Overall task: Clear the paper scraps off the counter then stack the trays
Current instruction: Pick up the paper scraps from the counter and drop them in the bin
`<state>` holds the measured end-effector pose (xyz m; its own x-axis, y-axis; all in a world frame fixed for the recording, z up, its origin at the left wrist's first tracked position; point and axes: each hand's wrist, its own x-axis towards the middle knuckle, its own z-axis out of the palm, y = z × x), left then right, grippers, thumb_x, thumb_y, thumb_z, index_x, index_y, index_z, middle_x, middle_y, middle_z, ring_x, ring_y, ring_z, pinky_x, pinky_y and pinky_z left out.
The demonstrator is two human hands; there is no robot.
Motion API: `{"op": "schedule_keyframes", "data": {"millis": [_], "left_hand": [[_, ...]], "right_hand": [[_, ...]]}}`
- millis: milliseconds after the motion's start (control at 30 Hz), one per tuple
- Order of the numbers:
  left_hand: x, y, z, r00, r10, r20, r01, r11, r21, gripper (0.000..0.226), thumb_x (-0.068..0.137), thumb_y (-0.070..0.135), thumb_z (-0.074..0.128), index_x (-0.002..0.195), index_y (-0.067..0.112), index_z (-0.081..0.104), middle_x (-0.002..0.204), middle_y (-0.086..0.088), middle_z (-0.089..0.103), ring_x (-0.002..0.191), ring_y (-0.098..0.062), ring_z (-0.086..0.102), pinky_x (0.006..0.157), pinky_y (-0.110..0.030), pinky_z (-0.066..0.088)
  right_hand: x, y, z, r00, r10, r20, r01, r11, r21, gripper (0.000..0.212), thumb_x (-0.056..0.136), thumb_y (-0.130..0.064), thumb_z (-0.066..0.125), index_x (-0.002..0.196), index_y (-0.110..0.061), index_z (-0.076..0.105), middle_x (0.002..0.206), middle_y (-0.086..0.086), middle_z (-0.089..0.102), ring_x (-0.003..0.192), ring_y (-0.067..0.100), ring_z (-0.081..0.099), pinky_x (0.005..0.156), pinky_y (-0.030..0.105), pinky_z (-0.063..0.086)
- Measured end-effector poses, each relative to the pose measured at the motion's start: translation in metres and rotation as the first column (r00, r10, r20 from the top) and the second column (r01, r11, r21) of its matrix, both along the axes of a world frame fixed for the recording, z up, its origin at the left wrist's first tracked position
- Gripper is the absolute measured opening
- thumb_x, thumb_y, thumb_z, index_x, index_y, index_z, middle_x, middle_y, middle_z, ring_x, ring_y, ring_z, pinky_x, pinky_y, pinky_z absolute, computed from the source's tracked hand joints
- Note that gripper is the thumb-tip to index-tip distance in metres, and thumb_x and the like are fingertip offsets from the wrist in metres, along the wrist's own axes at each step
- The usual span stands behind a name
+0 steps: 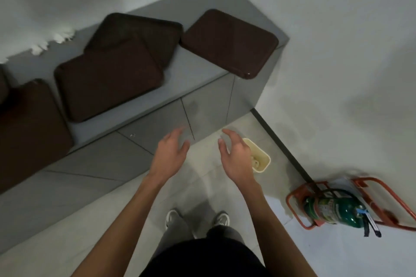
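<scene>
Five brown trays [229, 42] (one barely in view), one cream bin [265, 162], one green extinguisher [333, 209].

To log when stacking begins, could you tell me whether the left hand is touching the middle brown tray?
Apart. The head view shows the left hand open below the counter edge, with grey cabinet front between it and the brown tray.

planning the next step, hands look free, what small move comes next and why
Probably reach the left hand and right hand to the brown tray overhanging the counter edge and lift it onto the overlapping trays: both hands are empty, trays lie unstacked, cream bin seems to hold scraps.
</scene>
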<state>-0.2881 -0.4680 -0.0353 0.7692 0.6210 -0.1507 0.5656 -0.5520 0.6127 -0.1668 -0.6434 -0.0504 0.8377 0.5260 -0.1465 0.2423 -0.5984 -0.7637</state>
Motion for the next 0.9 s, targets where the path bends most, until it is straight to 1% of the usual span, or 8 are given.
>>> {"op": "schedule_keyframes", "data": {"millis": [67, 167, 267, 367, 467, 600, 733, 900], "left_hand": [[-0.033, 0.018, 0.021, 0.996, 0.067, 0.051, -0.067, 0.998, 0.013, 0.045, 0.103, 0.031, 0.059, 0.145, 0.016, 0.053, 0.145, -0.005, 0.059, 0.133, -0.024, 0.055, 0.111, -0.030, 0.040], [-0.082, 0.049, 0.036, 0.986, 0.131, 0.099, -0.136, 0.989, 0.049, 0.044, 0.104, 0.035, 0.057, 0.144, 0.018, 0.053, 0.144, -0.001, 0.060, 0.127, -0.025, 0.059, 0.109, -0.034, 0.043], [-0.133, 0.079, 0.042, 0.976, 0.168, 0.142, -0.179, 0.982, 0.069, 0.043, 0.104, 0.038, 0.056, 0.142, 0.018, 0.055, 0.140, 0.000, 0.062, 0.127, -0.021, 0.059, 0.107, -0.035, 0.046], [-0.189, 0.111, 0.045, 0.960, 0.228, 0.162, -0.240, 0.969, 0.055, 0.042, 0.104, 0.037, 0.057, 0.141, 0.019, 0.056, 0.140, 0.000, 0.063, 0.129, -0.020, 0.058, 0.108, -0.032, 0.044], [-0.241, 0.143, 0.046, 0.953, 0.271, 0.139, -0.282, 0.957, 0.068, 0.042, 0.104, 0.038, 0.057, 0.142, 0.020, 0.056, 0.140, 0.000, 0.063, 0.129, -0.021, 0.058, 0.108, -0.032, 0.043], [-0.299, 0.187, 0.046, 0.930, 0.335, 0.150, -0.347, 0.936, 0.059, 0.037, 0.102, 0.034, 0.060, 0.137, 0.021, 0.058, 0.133, 0.000, 0.065, 0.123, -0.020, 0.061, 0.103, -0.031, 0.046], [-0.339, 0.228, 0.045, 0.891, 0.410, 0.195, -0.426, 0.903, 0.047, 0.035, 0.099, 0.027, 0.066, 0.133, 0.020, 0.062, 0.127, 0.003, 0.068, 0.118, -0.017, 0.064, 0.102, -0.032, 0.050], [-0.354, 0.281, 0.040, 0.851, 0.492, 0.183, -0.506, 0.862, 0.034, 0.034, 0.099, 0.028, 0.066, 0.132, 0.021, 0.064, 0.126, 0.003, 0.068, 0.117, -0.015, 0.064, 0.100, -0.030, 0.050]], "right_hand": [[-0.019, 0.019, 0.020, 0.998, 0.053, 0.041, -0.054, 0.998, 0.026, 0.038, 0.108, -0.038, 0.055, 0.143, -0.023, 0.059, 0.141, 0.001, 0.065, 0.130, 0.021, 0.058, 0.103, 0.020, 0.036], [-0.050, 0.053, 0.043, 0.985, 0.138, 0.100, -0.144, 0.988, 0.058, 0.038, 0.109, -0.038, 0.055, 0.144, -0.025, 0.059, 0.144, -0.003, 0.063, 0.133, 0.016, 0.053, 0.102, 0.015, 0.031], [-0.087, 0.091, 0.056, 0.970, 0.206, 0.127, -0.213, 0.976, 0.046, 0.040, 0.109, -0.041, 0.052, 0.146, -0.026, 0.057, 0.146, -0.007, 0.061, 0.135, 0.013, 0.051, 0.105, 0.019, 0.032], [-0.128, 0.132, 0.060, 0.961, 0.233, 0.148, -0.248, 0.965, 0.088, 0.037, 0.108, -0.038, 0.056, 0.142, -0.024, 0.061, 0.141, -0.005, 0.065, 0.131, 0.013, 0.057, 0.103, 0.018, 0.036], [-0.174, 0.175, 0.057, 0.957, 0.250, 0.146, -0.268, 0.956, 0.120, 0.035, 0.107, -0.037, 0.058, 0.140, -0.023, 0.063, 0.139, -0.006, 0.067, 0.128, 0.013, 0.060, 0.104, 0.021, 0.041], [-0.230, 0.231, 0.052, 0.947, 0.301, 0.113, -0.317, 0.934, 0.164, 0.033, 0.107, -0.035, 0.059, 0.137, -0.025, 0.064, 0.134, -0.008, 0.068, 0.122, 0.009, 0.062, 0.105, 0.022, 0.045], [-0.263, 0.279, 0.053, 0.908, 0.407, 0.098, -0.418, 0.895, 0.153, 0.031, 0.108, -0.038, 0.057, 0.138, -0.030, 0.062, 0.132, -0.017, 0.065, 0.121, 0.001, 0.059, 0.099, 0.012, 0.038], [-0.266, 0.337, 0.050, 0.887, 0.447, 0.114, -0.458, 0.883, 0.103, 0.031, 0.108, -0.037, 0.057, 0.136, -0.029, 0.063, 0.133, -0.015, 0.065, 0.120, 0.006, 0.060, 0.101, 0.017, 0.040]]}}
